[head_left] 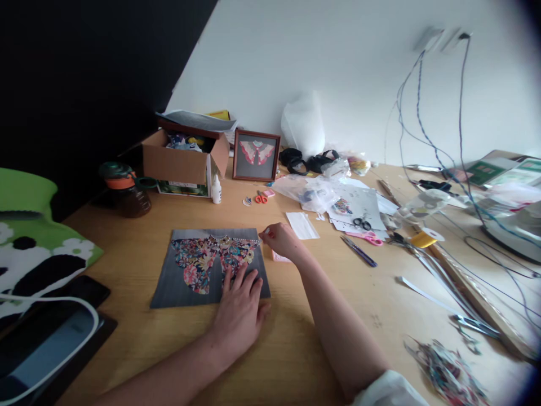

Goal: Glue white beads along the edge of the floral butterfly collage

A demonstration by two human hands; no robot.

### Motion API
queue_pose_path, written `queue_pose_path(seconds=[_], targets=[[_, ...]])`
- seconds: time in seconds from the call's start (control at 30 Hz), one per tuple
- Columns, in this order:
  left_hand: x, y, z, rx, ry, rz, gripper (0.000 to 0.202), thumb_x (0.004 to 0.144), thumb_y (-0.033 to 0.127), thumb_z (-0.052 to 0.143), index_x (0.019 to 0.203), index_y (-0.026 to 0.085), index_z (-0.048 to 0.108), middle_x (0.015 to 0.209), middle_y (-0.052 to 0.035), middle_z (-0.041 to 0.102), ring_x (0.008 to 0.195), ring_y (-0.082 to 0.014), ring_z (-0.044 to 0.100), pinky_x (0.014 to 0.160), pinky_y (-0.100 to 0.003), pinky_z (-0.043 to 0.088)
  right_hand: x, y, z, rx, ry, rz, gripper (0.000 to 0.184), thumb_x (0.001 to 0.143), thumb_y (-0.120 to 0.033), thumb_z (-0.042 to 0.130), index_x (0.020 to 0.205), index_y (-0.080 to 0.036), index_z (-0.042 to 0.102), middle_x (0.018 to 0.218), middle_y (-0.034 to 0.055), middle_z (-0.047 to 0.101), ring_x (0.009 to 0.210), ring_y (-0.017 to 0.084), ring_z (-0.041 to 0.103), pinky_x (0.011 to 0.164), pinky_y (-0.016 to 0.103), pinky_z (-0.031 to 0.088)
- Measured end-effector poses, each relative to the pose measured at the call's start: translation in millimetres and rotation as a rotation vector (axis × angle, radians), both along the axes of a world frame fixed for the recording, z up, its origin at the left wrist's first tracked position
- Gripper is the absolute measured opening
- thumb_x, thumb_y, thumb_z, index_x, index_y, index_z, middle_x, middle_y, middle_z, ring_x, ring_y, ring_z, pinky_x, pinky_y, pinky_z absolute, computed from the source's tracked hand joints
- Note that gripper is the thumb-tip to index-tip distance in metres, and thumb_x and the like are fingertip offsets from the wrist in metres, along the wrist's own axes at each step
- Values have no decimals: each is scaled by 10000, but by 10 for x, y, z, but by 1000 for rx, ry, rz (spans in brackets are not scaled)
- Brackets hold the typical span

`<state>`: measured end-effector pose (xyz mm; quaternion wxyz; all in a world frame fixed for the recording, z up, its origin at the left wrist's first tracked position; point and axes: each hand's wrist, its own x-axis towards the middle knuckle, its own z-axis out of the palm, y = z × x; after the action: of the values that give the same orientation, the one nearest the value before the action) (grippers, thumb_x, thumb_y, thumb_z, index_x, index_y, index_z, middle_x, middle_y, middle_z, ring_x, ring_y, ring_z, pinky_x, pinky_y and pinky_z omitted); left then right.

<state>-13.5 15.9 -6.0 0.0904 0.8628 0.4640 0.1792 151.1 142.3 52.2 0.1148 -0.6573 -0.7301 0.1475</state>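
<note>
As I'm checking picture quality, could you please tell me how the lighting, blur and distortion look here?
Head view: the wall is bright, the upper left nearly black; head view, lower right: scraps blurred, table washed by a pale sheen; head view, right edge: dark corners, shapes look stretched; head view, centre: collar fairly clear.

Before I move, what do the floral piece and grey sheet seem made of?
Floral piece: probably printed fabric, mostly matte, judging by its dense flower pattern and dull surface. Grey sheet: perhaps stiff card or backed cloth, largely matte; it lies flat with straight edges.
</note>
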Motion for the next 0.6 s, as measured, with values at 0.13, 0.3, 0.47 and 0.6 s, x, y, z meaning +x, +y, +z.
queue_pose_path(seconds=[0.13, 0.3, 0.47, 0.6], targets=[[-6, -13, 2, -3, -1, 0, 407, 900, 327, 565, 1249, 120, 588, 1391, -108, 521, 1382, -334, 305, 1159, -592, 180, -1, -2, 2, -3, 9, -3, 256, 875, -300, 557, 717, -164, 706, 715, 68, 708, 672, 168, 638, 610, 235, 379], [0, -11, 4, 1, -11, 5, 406, 895, 332, 575, 1242, 122, 593, 1389, -107, 523, 1377, -331, 316, 1162, -586, 185, -10, -6, 12, 2, -28, 1, 248, 886, -312, 559, 797, -157, 731, 764, 83, 723, 729, 186, 653, 619, 244, 380], [5, -8, -2, 5, -6, 3, 405, 899, 332, 571, 1246, 124, 588, 1387, -105, 524, 1378, -326, 318, 1167, -583, 177, -10, -7, 11, -4, -11, 2, 258, 890, -301, 556, 751, -156, 719, 758, 85, 720, 714, 180, 651, 634, 242, 390], [2, -9, -9, 9, -5, 3, 396, 894, 327, 580, 1236, 128, 595, 1388, -105, 522, 1378, -328, 318, 1171, -578, 172, -4, 0, 4, -12, 8, 2, 251, 884, -294, 558, 732, -160, 708, 732, 75, 712, 680, 168, 642, 614, 233, 385]])
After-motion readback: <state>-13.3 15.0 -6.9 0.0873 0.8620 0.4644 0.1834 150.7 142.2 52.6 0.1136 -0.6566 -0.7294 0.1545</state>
